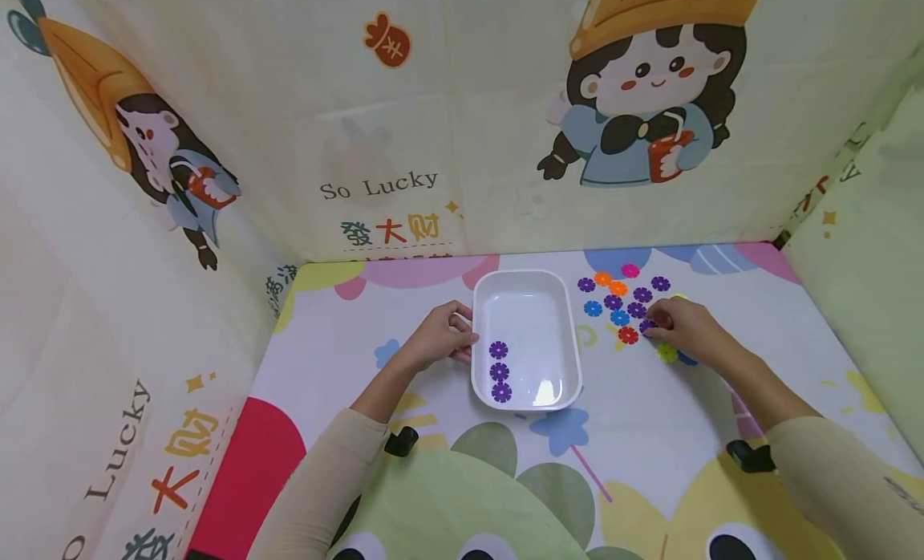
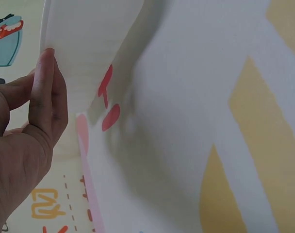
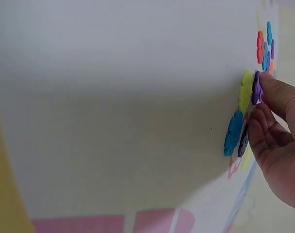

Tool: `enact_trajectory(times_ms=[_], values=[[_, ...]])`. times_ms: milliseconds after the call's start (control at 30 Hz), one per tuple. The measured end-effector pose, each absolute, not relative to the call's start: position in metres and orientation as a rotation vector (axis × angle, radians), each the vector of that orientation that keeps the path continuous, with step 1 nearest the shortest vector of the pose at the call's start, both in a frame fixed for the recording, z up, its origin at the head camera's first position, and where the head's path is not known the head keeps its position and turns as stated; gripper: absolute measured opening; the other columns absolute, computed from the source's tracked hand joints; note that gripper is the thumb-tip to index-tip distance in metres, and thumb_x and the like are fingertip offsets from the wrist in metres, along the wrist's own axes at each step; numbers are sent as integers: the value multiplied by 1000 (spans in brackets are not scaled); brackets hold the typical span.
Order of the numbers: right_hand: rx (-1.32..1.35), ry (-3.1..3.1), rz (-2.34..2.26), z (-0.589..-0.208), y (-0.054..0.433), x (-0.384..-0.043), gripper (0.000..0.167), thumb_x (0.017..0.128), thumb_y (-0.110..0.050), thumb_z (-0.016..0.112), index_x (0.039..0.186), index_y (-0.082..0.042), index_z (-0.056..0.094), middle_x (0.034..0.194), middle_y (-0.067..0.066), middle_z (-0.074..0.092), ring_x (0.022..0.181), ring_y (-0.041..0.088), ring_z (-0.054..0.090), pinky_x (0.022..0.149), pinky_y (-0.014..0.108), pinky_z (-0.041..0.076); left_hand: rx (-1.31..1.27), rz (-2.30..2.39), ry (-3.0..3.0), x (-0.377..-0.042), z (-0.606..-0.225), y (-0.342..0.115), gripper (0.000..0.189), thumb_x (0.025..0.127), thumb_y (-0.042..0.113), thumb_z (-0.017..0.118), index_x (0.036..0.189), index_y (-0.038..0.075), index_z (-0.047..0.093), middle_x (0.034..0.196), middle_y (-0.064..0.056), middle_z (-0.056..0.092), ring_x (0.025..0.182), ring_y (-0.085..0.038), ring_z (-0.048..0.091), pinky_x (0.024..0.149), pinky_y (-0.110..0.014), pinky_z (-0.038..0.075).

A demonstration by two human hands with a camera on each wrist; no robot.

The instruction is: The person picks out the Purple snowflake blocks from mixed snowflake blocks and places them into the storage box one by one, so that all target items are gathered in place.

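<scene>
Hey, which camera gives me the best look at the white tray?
The head view: it shows the tray whole from above, with three purple pieces inside and the left hand at its edge. The left wrist view catches only part of its outside, cut off by the frame; the right wrist view doesn't show it.

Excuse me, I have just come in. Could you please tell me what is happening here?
A person's left hand holds the left edge of a white tray, while the right hand seems to pinch a purple flower-shaped disc beside it. Inside the tray, three purple discs form a column near its left side. More loose discs, in several colours, lie to the tray's right.
</scene>
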State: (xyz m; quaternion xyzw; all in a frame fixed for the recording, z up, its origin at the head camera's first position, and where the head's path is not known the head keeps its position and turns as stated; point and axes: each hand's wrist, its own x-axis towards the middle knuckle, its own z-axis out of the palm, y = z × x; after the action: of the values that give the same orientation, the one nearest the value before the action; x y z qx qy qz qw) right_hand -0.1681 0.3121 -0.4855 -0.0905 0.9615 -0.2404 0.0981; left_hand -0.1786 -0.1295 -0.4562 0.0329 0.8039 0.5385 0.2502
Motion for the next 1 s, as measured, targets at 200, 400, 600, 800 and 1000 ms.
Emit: enact_trajectory(times_ms=[200, 400, 600, 800, 1000], values=[[-218, 2813, -715, -487, 311, -169, 32, 94, -15, 77, 114, 6, 64, 98, 17, 65, 92, 30, 60, 86, 49, 64, 97, 1468, 2186, -178, -457, -129, 37, 97, 5, 71, 129, 2, 52, 99, -14, 63, 66, -19, 71, 65, -39, 69], [-200, 2790, -726, -487, 311, -170, 33, 94, -14, 76, 114, 7, 62, 99, 18, 64, 92, 30, 60, 88, 51, 63, 95, 1477, 2177, -178, -458, -129, 37, 97, 4, 70, 130, 2, 52, 100, -14, 63, 66, -19, 71, 65, -38, 69], [-188, 2756, -751, -485, 307, -170, 28, 96, -10, 74, 113, 6, 58, 101, 20, 62, 93, 31, 59, 88, 49, 64, 90, 1477, 2181, -178, -458, -130, 38, 97, 4, 71, 130, 2, 52, 100, -14, 63, 66, -19, 71, 66, -40, 69], [-181, 2753, -753, -484, 305, -169, 32, 96, -11, 73, 117, 8, 57, 105, 24, 65, 97, 35, 62, 92, 54, 63, 88, 1466, 2195, -178, -458, -130, 38, 97, 5, 71, 130, 2, 53, 100, -15, 63, 66, -20, 72, 68, -43, 69], [-193, 2763, -725, -482, 306, -168, 33, 96, -13, 74, 116, 9, 59, 103, 22, 65, 94, 33, 62, 89, 52, 64, 96, 1460, 2200, -178, -459, -130, 37, 97, 6, 71, 130, 3, 53, 101, -15, 64, 67, -20, 72, 69, -44, 69]])
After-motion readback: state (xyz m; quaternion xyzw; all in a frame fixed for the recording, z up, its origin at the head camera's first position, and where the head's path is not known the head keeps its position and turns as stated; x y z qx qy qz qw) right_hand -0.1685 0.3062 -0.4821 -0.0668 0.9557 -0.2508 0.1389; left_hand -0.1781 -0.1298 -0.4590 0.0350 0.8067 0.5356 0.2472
